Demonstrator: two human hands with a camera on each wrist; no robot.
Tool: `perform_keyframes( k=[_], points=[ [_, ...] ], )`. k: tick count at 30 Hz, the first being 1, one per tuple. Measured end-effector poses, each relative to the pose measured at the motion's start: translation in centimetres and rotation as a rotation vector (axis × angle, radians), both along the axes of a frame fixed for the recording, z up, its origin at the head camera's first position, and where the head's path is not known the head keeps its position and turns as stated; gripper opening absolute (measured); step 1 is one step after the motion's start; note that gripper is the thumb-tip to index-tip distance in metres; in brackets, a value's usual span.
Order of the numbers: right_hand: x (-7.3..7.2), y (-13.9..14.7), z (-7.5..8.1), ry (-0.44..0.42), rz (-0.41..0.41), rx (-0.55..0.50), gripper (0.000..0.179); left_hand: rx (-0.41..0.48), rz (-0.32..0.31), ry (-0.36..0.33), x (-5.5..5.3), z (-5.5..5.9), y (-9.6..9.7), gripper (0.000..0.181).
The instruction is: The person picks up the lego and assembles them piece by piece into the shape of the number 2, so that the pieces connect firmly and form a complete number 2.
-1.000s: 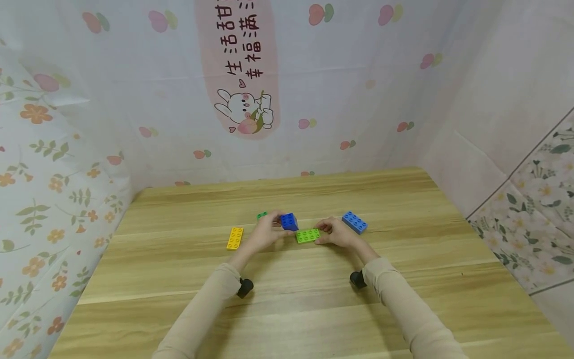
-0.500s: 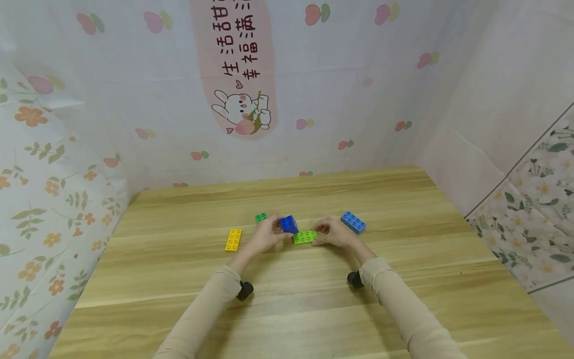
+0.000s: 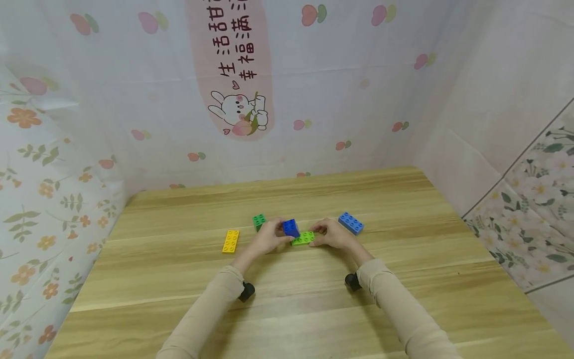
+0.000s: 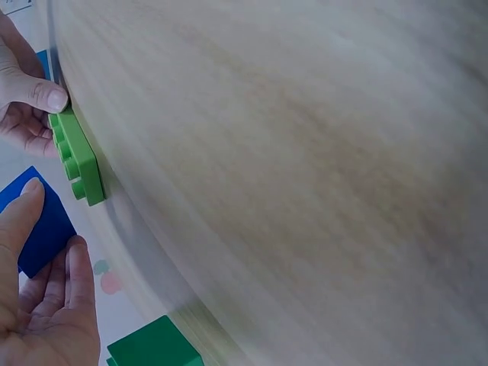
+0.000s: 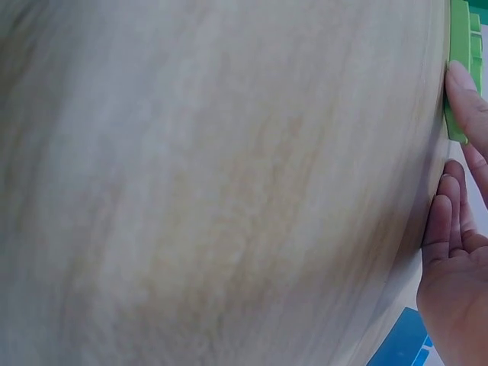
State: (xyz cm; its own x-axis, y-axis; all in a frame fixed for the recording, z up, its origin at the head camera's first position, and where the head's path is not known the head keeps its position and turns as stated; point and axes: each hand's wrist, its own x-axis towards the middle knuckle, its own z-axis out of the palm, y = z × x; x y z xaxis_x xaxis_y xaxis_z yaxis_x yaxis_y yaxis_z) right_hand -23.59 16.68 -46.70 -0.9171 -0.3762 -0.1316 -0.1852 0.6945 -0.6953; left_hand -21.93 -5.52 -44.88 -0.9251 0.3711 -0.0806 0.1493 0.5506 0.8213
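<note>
Between thumb and fingers, my left hand (image 3: 269,237) pinches a dark blue toy building brick (image 3: 290,228), tilted and off the table. In the left wrist view, a gap parts this dark blue brick (image 4: 52,232) from the studded lime green brick (image 4: 85,171). From the head, it overlaps the left end of the lime green brick (image 3: 305,239), which lies flat, studs up. My right hand (image 3: 333,233) holds that brick's right end. In the right wrist view its thumb presses the side of the lime green brick (image 5: 460,46); other fingers are partly hidden.
A green brick (image 3: 259,221) stands just behind my left hand. Further left lies a flat yellow brick (image 3: 230,242). Behind and right of my right hand is a lighter blue brick (image 3: 351,223). Printed cloth (image 3: 314,124) hangs behind the wooden table (image 3: 296,309).
My left hand and the dark blue brick have shifted slightly right, over the lime green brick's left end. The green brick shows more fully now. The head view has drifted a little.
</note>
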Motion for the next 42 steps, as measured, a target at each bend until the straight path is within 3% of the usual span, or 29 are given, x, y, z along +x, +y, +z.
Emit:
perform_keyframes(
  k=[42],
  points=[
    [0.02, 0.0, -0.18, 0.004, 0.0, -0.041, 0.039, 0.0, -0.044, -0.014, -0.25, -0.82, 0.41, 0.044]
  ],
)
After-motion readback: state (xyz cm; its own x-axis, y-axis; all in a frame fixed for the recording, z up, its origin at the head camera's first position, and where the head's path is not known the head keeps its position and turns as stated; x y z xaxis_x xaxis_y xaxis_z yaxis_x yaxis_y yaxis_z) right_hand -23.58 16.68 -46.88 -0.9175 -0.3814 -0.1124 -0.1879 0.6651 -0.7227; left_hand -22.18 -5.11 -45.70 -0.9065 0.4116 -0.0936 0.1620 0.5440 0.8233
